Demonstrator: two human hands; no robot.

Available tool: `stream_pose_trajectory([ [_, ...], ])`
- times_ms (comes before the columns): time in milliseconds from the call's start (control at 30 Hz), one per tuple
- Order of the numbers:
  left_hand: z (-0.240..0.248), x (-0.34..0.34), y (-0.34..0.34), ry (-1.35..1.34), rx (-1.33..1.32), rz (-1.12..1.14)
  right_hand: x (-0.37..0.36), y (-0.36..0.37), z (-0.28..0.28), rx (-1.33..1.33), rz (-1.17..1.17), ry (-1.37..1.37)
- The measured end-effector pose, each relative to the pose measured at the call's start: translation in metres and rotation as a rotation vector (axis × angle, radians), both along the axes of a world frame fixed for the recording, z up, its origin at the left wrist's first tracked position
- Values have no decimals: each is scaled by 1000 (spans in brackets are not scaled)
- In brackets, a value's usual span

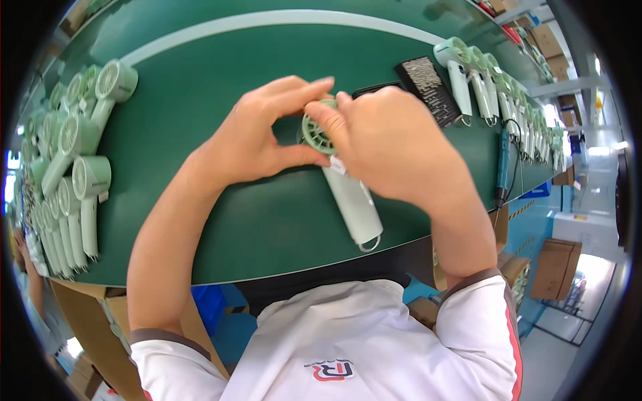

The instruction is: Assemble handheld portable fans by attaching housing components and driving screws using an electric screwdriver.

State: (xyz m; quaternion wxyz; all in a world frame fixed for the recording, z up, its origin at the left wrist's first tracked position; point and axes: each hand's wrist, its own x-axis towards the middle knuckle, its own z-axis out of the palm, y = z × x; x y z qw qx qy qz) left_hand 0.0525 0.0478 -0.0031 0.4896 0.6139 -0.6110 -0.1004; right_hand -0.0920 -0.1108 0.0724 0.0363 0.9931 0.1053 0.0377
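1. The left hand [251, 134] is holding the pale green handheld fan [354, 208] by its round head, thumb and forefinger spreading wide, the thumb touching near the lower rim
2. The right hand [394, 140] is curling its fingers narrowly over the head's upper right side, its thumb pressing at the grille; whether they are pinching any small part, I cannot tell
3. The fan is sitting between both hands over the green bench [261, 234], its handle slanting toward the person
4. A black tray of small metal pieces [428, 83] is lying beyond the right hand, and a teal screwdriver [502, 164] is resting farther right
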Motion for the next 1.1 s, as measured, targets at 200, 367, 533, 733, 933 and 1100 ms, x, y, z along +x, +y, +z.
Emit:
stream_pose_trajectory([
  [200,2,-8,-10,106,121,-89,-19,15,-19,254,-306,16],
  [367,7,-10,-2,182,191,-63,-37,-5,-12,309,-441,-569],
  [533,3,-10,-9,188,167,-135,-130,-144,-13,-64,-1177,-415],
  [733,9,-10,-16,152,186,-122,-191,-206,-48,-161,-1520,-78],
  [933,12,-9,-22,325,236,-150,-235,-253,-80,-100,-1475,-116],
  [1100,14,-8,-23,289,268,-152,-223,-233,-61,569,-1551,-498],
])
